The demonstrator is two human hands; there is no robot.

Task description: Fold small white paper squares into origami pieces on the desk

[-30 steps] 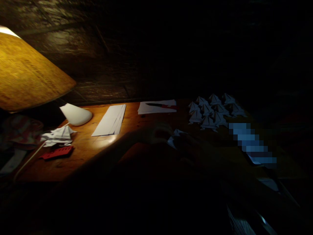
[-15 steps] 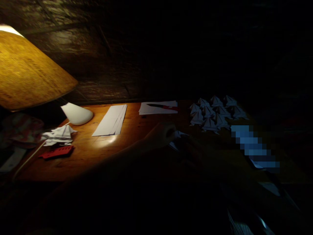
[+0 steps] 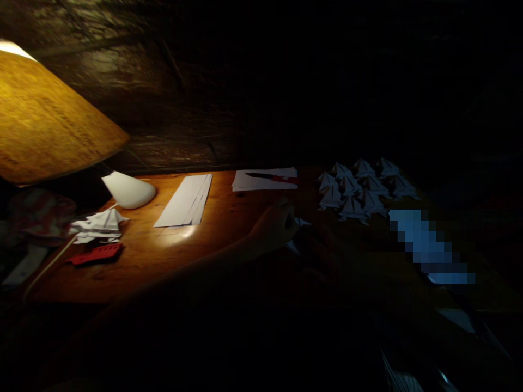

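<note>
The scene is very dark, lit only by a lamp at the left. My left hand (image 3: 274,222) reaches over the wooden table (image 3: 229,218) with its fingers curled on a small folded white paper piece (image 3: 299,226). My right hand (image 3: 327,247) is a dim shape just right of that paper and seems to touch it; its fingers are lost in shadow. Several folded white paper figures (image 3: 363,188) are grouped on the table beyond the hands, to the right.
A yellow lampshade (image 3: 44,120) and its white base (image 3: 128,190) stand at the left. A stack of white paper strips (image 3: 186,200), a sheet with a knife (image 3: 265,178), crumpled papers (image 3: 98,224) and a red flat object (image 3: 96,254) lie on the table.
My left hand has moved a little right and up at the folded paper, and more of it shows in the lamplight. The view has shifted slightly.
</note>
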